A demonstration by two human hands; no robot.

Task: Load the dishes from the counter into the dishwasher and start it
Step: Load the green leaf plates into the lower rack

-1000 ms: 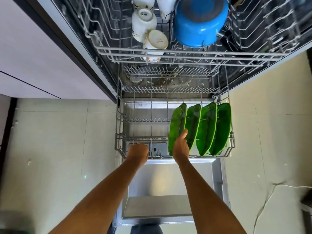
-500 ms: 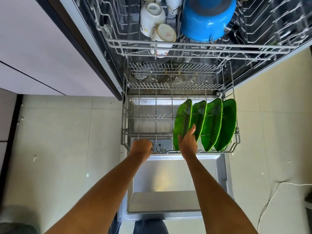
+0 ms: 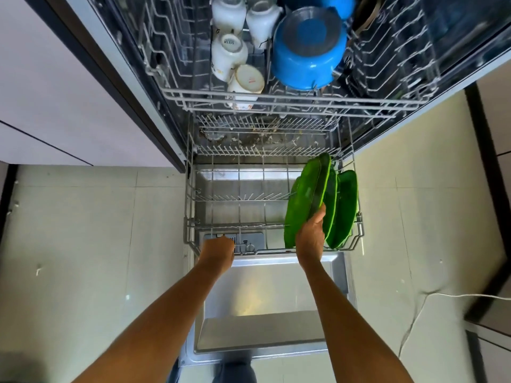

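Above your hands, the upper rack (image 3: 290, 99) stood pulled out and overhung the far half of the lower rack (image 3: 190, 236). It carried white cups (image 3: 228, 55) lying on their sides and a blue pot (image 3: 308, 52) turned mouth-down. The open dishwasher door (image 3: 271, 299) lay flat under your forearms, and a white cable (image 3: 414, 322) trailed on the floor to the right.

Green plates (image 3: 343, 208) stood on edge at the right end of the lower rack, long axes running from you toward the tub, faces turned left and right. Your right hand (image 3: 311, 234) pinched the near edge of the raised green plate (image 3: 307, 194), which leaned right against its neighbours. Your left hand (image 3: 217, 251) was curled at the lower rack's front rail; you could not tell whether it gripped the wire.
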